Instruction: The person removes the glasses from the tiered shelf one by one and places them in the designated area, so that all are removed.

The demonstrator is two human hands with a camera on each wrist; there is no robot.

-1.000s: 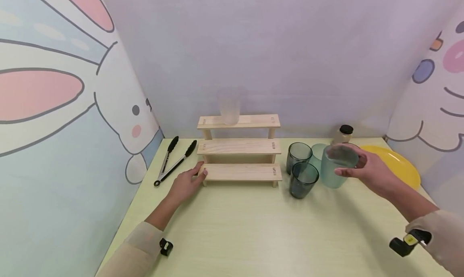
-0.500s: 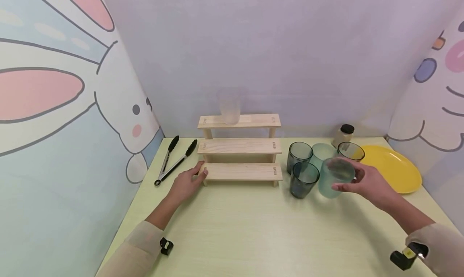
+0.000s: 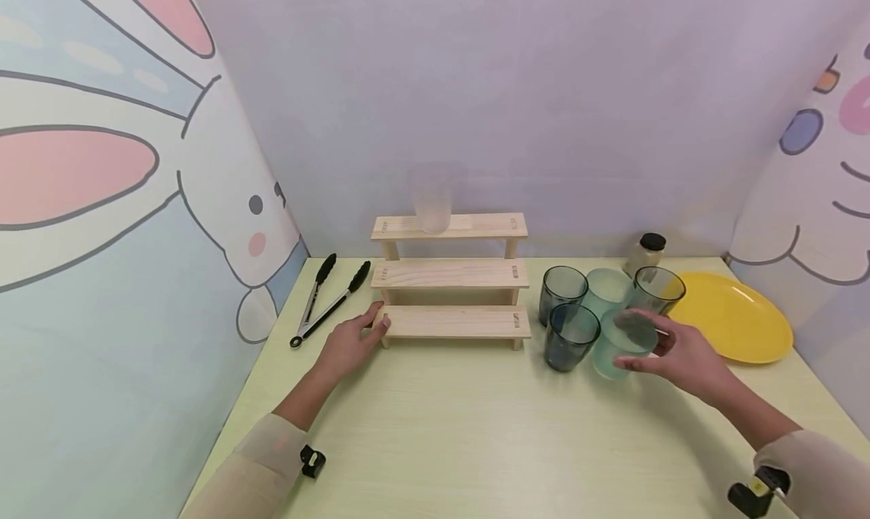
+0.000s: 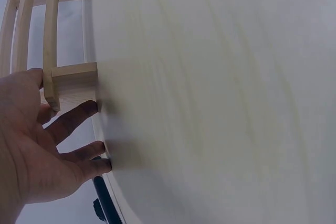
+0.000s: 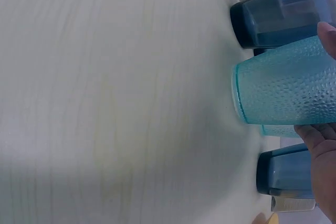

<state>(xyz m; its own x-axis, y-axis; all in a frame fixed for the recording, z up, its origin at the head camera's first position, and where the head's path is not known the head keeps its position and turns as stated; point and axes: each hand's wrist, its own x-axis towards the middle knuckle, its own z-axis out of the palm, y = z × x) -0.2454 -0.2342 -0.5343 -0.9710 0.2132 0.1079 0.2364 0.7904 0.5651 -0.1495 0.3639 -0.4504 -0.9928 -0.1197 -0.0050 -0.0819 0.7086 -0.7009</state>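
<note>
My right hand point(image 3: 683, 356) grips a frosted teal tumbler point(image 3: 615, 349) near its rim, thumb on one side and fingers on the other. The tumbler stands almost upright with its base right at the tabletop; its pebbled wall point(image 5: 289, 85) shows in the right wrist view. At the left end of a three-step wooden rack point(image 3: 448, 322), my left hand point(image 3: 350, 345) holds the bottom shelf between thumb and forefinger. In the left wrist view its other fingers point(image 4: 86, 153) spread toward the table. A frosted clear glass point(image 3: 433, 202) stands on the rack's top shelf.
Smoky grey glasses point(image 3: 571, 341) and a second teal tumbler point(image 3: 605, 288) cluster around the held one. A yellow plate point(image 3: 737, 326) lies at the right, near a black-capped jar point(image 3: 646, 253). Black-tipped tongs point(image 3: 316, 319) lie left of the rack.
My right hand has brought the teal tumbler down and slightly nearer to me, uncovering the grey glass behind it. My left hand stays at the rack.
</note>
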